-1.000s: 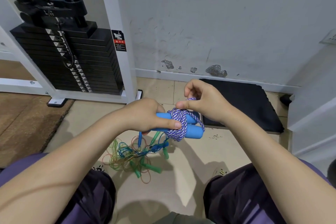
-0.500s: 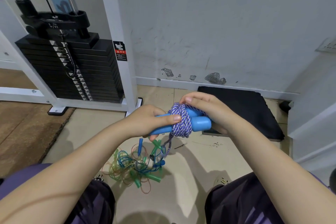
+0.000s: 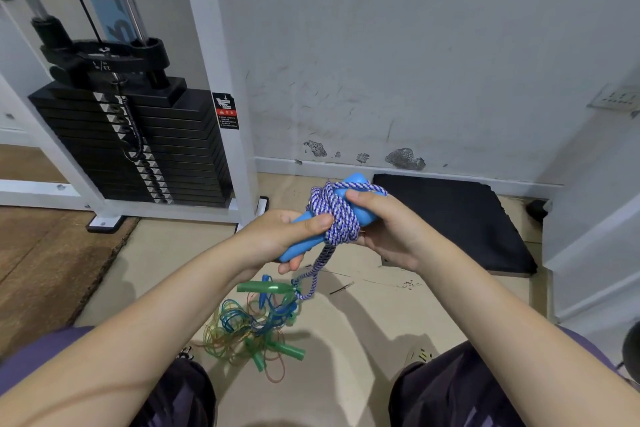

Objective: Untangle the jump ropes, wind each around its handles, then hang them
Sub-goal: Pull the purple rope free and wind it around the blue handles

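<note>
A purple-and-white braided rope (image 3: 333, 215) is wound in several turns around a pair of blue handles (image 3: 356, 181). My left hand (image 3: 281, 238) grips the lower ends of the handles, thumb pressed on the coil. My right hand (image 3: 388, 229) holds the upper part of the bundle, thumb on top of the handles. A loose tail of the braided rope (image 3: 313, 279) hangs down to a green handle (image 3: 265, 287). Below on the floor lies a tangle of thin green, blue and orange ropes (image 3: 242, 329) with green handles (image 3: 289, 350).
A black weight stack (image 3: 138, 146) in a white frame (image 3: 214, 80) stands at the left against the wall. A black mat (image 3: 460, 218) lies on the floor at the right. My knees in dark shorts flank the rope pile.
The bundle has tilted from level to slanting up to the right and risen. My right hand has shifted from pinching rope above the coil to holding the handles' upper part.
</note>
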Demonstrator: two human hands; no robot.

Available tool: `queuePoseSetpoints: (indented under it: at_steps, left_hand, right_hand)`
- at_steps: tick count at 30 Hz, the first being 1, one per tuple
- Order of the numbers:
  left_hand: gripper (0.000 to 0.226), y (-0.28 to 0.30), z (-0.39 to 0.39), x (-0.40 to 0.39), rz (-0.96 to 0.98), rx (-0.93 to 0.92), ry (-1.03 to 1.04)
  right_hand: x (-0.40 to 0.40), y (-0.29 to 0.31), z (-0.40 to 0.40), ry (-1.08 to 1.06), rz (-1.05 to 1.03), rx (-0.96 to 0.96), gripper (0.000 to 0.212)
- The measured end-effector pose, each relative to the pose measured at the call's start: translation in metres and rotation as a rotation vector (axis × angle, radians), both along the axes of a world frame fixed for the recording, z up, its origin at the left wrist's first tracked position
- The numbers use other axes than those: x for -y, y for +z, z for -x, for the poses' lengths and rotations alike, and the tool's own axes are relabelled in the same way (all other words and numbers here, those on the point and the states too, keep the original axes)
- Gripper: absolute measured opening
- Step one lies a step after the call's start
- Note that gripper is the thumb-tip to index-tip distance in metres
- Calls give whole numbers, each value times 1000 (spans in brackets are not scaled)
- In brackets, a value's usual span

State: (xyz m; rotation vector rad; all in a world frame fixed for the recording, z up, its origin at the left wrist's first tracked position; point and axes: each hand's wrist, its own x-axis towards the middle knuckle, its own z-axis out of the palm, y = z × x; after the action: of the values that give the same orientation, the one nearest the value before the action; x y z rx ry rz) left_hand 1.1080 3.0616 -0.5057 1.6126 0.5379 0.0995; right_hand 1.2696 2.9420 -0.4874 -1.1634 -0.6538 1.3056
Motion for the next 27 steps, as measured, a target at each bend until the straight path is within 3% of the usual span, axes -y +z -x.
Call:
queuePoseSetpoints:
  at_steps: [5, 9, 13, 16, 21, 27]
  left_hand:
    - [60, 1, 3, 6, 139, -74, -181]
    - [56, 1, -1, 7, 133, -14, -28]
    - [45, 6, -5, 2, 194, 140, 152]
    - [49, 12, -5, -8, 138, 181, 268]
    - [57, 17, -1, -22, 12, 142, 415]
    - [53, 8, -3, -23, -161, -30, 431]
  right_hand:
    - [0, -4, 3, 30, 3, 112, 27]
    - [-2, -5, 5, 63, -75, 36, 29]
    - [-2, -2, 5, 100, -60, 153, 37]
    - [-1, 1, -2, 86, 20, 256, 36]
    - [5, 1, -9, 39, 123, 478, 11]
    - [8, 0, -9, 21, 78, 621, 25]
